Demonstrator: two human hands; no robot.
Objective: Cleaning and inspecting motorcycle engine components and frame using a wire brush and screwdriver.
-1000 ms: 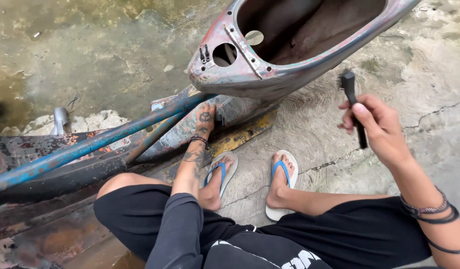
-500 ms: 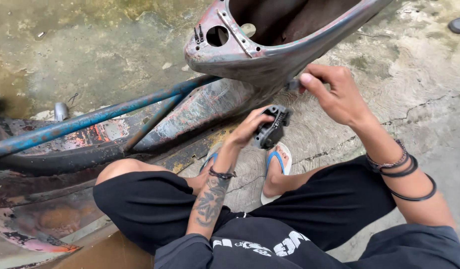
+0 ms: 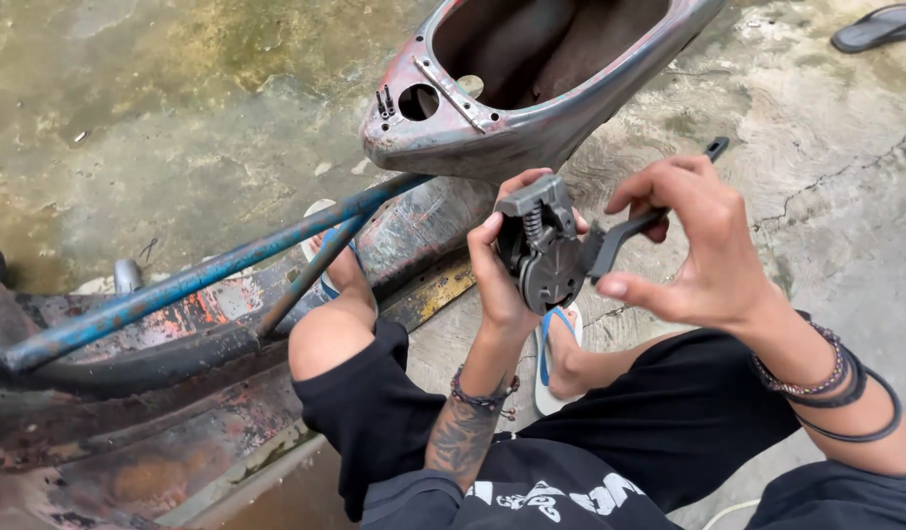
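left hand [image 3: 500,285]: fingers wrapped round grey spring mechanism [image 3: 543,250] | right hand [image 3: 691,245]: fingers pinching its black lever [image 3: 630,231] | rusty scooter shell [image 3: 532,88] just behind, above concrete floor [image 3: 178,118]

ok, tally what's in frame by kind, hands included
Hands: 2, left hand and right hand
Grey mechanical part with black lever: 1, held in both hands
Scooter body shell: 1
Blue frame tube: 1
Flip-flops: 3
Total: 8
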